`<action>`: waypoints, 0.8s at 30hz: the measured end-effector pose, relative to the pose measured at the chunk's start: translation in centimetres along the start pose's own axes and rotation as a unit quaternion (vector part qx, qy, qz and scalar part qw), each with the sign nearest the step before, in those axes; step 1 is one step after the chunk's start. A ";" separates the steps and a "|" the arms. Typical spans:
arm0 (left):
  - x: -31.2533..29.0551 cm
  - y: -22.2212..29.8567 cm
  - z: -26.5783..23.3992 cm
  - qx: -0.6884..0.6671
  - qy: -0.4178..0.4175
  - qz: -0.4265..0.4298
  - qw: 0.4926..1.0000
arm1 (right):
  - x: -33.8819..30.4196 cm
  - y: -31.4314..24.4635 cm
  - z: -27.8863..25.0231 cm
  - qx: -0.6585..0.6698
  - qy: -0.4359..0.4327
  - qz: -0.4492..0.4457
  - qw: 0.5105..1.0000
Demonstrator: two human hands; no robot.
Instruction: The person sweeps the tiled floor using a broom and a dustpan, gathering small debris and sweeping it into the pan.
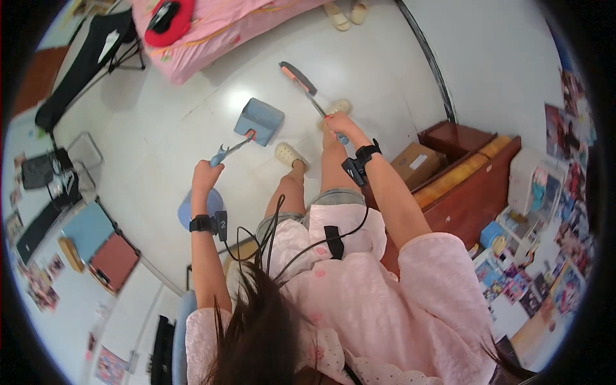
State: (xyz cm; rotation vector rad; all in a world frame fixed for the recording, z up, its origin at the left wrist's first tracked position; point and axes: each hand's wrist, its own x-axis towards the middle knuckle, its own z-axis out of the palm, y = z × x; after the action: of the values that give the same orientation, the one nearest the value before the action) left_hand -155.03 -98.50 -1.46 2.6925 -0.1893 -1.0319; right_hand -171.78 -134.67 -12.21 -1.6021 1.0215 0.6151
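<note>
My left hand (206, 174) is closed around the blue handle of a long-handled dustpan (259, 117). Its grey-blue pan rests on the pale tiled floor (212, 96), ahead of my left foot. In my right hand (341, 123) is the handle of a broom (300, 78), whose blue end sticks out below my fist. The broom's dark bristles and orange head lie to the right of the dustpan, apart from it. Any dirt on the floor is too small to make out.
A bed with a pink cover (218, 32) stands ahead. At my right are a brown wooden piece of furniture (462, 192) and a cardboard box (417, 165). A blue round container (206, 206) sits beneath my left forearm. Slippers (336, 17) lie by the bed.
</note>
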 end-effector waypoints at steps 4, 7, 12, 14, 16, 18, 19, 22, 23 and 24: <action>-2.3 -4.2 0.8 -0.022 -0.001 -0.055 0.998 | 0.0 -2.7 2.1 -0.044 -0.048 0.009 0.998; -3.3 -7.9 0.6 -0.035 0.028 -0.096 0.994 | -2.1 -6.5 2.0 -0.016 -0.071 0.051 0.996; -4.4 -11.4 2.5 -0.067 -0.003 -0.162 0.984 | -4.2 -9.4 0.8 0.039 -0.140 0.090 0.985; -4.0 -11.3 2.3 -0.071 -0.006 -0.172 0.983 | -4.9 -11.6 0.5 0.036 -0.137 0.110 0.984; -3.8 -11.5 1.5 -0.070 -0.013 -0.183 0.981 | -5.5 -13.0 1.0 -0.018 -0.127 0.064 0.990; -3.8 -11.3 1.1 -0.057 -0.008 -0.158 0.986 | -5.5 -13.8 1.5 -0.035 -0.128 0.050 0.990; -3.9 -10.7 1.0 -0.063 -0.009 -0.165 0.984 | -5.0 -14.2 1.7 -0.041 -0.124 0.032 0.991; -4.2 -8.7 1.1 -0.066 0.027 -0.168 0.983 | -3.3 -14.0 2.6 -0.124 -0.097 -0.028 0.987; -4.1 -8.1 1.0 -0.066 0.026 -0.170 0.983 | -2.8 -14.0 3.0 -0.129 -0.101 -0.030 0.986; -3.9 -7.6 0.9 -0.064 0.024 -0.168 0.983 | -2.3 -14.0 3.5 -0.159 -0.095 -0.045 0.982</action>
State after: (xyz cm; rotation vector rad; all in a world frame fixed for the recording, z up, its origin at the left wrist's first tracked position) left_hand -158.31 -90.58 -1.69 2.6818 0.3427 -1.0244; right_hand -160.45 -129.99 -4.18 -1.8143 0.7305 0.8853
